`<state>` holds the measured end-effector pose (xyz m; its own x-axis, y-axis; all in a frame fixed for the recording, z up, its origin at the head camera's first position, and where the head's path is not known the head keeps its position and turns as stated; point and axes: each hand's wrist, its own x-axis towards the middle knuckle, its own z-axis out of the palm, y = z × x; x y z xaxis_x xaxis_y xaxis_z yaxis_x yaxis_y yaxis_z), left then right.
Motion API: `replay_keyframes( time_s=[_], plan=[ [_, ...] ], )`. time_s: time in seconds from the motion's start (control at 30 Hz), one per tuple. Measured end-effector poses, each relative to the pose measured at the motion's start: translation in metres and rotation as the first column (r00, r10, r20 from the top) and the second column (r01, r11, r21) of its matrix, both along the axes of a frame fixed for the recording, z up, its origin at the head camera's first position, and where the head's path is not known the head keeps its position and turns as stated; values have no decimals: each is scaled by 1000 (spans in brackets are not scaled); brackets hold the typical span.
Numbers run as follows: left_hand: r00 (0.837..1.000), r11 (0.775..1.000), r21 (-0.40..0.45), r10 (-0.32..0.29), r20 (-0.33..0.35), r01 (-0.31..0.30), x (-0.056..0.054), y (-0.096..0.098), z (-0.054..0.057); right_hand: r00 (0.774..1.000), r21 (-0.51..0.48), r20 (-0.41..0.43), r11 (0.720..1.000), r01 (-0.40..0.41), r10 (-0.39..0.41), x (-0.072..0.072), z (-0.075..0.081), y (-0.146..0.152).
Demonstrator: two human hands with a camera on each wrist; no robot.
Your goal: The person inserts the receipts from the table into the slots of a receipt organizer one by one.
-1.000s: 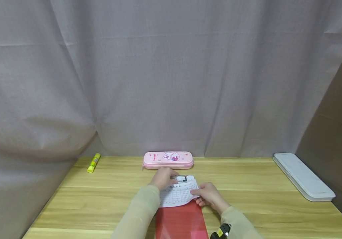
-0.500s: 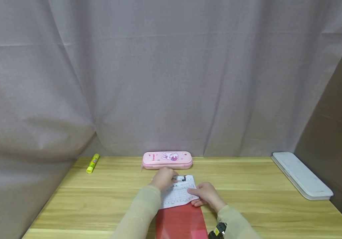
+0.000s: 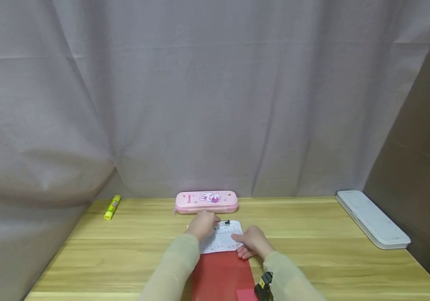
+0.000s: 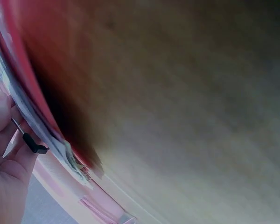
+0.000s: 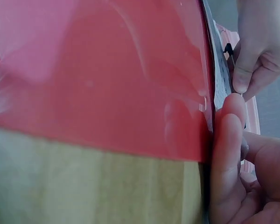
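A stack of white paper sheets [image 3: 221, 241] printed with a table lies on the far end of a red file folder [image 3: 220, 271]. Across the top of the sheets runs a thin metal clip [image 4: 34, 143] with black ends. My left hand [image 3: 201, 225] pinches this clip between thumb and fingers. With the thumb on top and the fingers underneath, my right hand [image 3: 253, 242] pinches the sheets at their right edge. In the right wrist view, the fingers of that hand sit right beside the folder's edge. The near end of the folder runs out of the head view.
Just beyond the hands lies a pink pencil case [image 3: 206, 202] with a rabbit print. A yellow-green glue stick [image 3: 112, 207] is at the back left, and a long white case [image 3: 373, 219] at the right. Grey curtain [image 3: 199, 104] closes off the back.
The view has shifted slightly. My right hand has come a little nearer my left, and the sheets' near edge, bulging before, lies straighter and farther back. My left hand stays at the clip.
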<state>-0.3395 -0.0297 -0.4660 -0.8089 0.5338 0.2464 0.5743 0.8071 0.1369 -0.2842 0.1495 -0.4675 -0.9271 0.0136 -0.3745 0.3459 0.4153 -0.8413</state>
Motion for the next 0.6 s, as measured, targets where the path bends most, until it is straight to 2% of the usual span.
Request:
replay_keyframes(
  time_s=[0.13,0.3,0.6],
  plan=[
    [1000,1000,9,1,10,-1,1,0,-2,1000,26,18,1000,-4,4,-1,1,0],
    [1000,1000,8,-21,-19,22,3,0,-1,999,50,32,999,-11,9,-5,0,0],
    [1000,1000,2,6,5,-6,6,1,1,1000,77,25,997,-6,4,-5,2,-1]
  ],
)
